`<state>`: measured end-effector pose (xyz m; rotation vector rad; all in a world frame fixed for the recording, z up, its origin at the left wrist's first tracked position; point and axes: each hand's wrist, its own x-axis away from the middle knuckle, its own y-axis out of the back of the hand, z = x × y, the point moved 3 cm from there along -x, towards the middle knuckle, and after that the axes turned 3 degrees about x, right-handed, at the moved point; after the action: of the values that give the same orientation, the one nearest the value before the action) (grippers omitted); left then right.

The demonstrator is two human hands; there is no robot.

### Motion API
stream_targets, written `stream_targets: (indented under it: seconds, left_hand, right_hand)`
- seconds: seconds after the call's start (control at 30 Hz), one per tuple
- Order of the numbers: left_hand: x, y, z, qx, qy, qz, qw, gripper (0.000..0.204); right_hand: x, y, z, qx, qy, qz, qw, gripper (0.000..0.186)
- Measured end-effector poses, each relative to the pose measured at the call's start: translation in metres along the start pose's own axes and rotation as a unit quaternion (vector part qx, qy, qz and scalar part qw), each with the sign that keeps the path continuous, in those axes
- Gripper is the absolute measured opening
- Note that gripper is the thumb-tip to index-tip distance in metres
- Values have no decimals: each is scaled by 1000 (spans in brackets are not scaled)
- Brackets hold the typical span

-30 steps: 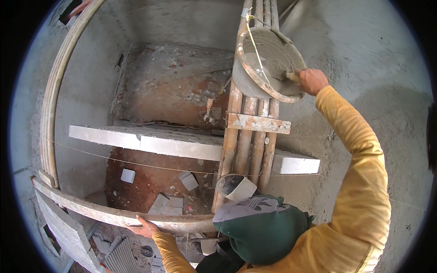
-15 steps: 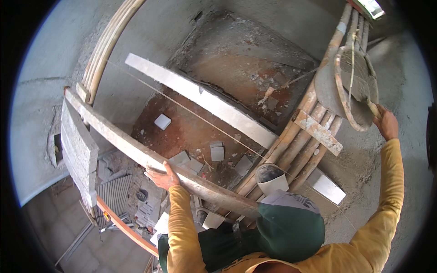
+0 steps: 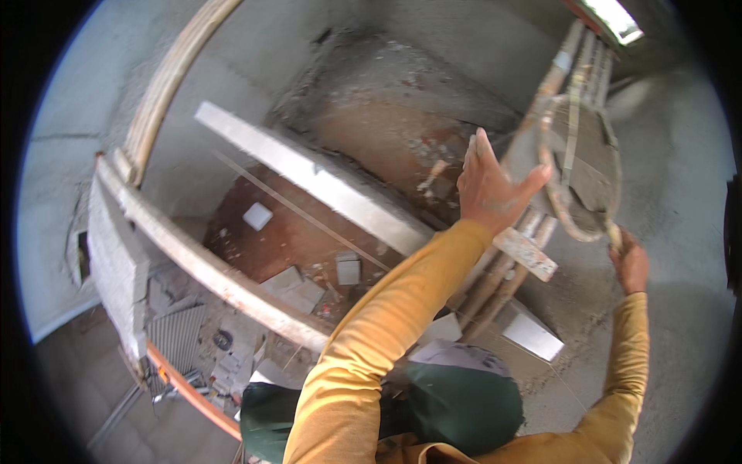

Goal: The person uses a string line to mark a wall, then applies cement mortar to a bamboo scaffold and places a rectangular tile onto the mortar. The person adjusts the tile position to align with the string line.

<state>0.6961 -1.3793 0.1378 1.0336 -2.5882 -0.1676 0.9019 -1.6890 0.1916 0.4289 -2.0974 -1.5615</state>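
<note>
My right hand is closed around the wooden handle of a trowel. The trowel's blade reaches into the grey mortar in a round bucket, and I cannot make it out clearly. The bucket leans tilted over a row of wooden poles. My left hand is raised near the bucket's left rim, fingers stretched and thumb apart, with nothing in it. Whether the thumb touches the rim cannot be told.
A pale beam spans the middle, with a taut string beside it. A wooden plank runs along the left. Tile pieces lie on the reddish floor below. A white block sits right of the poles.
My left hand has left the plank and moved up and right to the bucket. My right hand still grips the trowel, its handle now lower against the bucket. The view has shifted slightly.
</note>
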Motion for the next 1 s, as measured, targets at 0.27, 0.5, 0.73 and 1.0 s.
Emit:
stream_targets:
  seconds: [0.27, 0.5, 0.73, 1.0]
  left_hand:
    - [-52, -72, -37, -26, 99, 132, 986, 132]
    - [-72, -97, 2, 138, 80, 80, 984, 48]
    - [-49, -108, 2, 252, 21, -12, 967, 26]
    - [34, 51, -27, 230, -25, -96, 968, 26]
  right_hand:
    - [34, -9, -6, -65, -83, 8, 994, 50]
    - [40, -36, -14, -176, -19, -56, 983, 49]
    - [55, -56, -5, -357, -57, -39, 931, 48]
    - [87, -21, 27, -361, 36, -73, 929, 46]
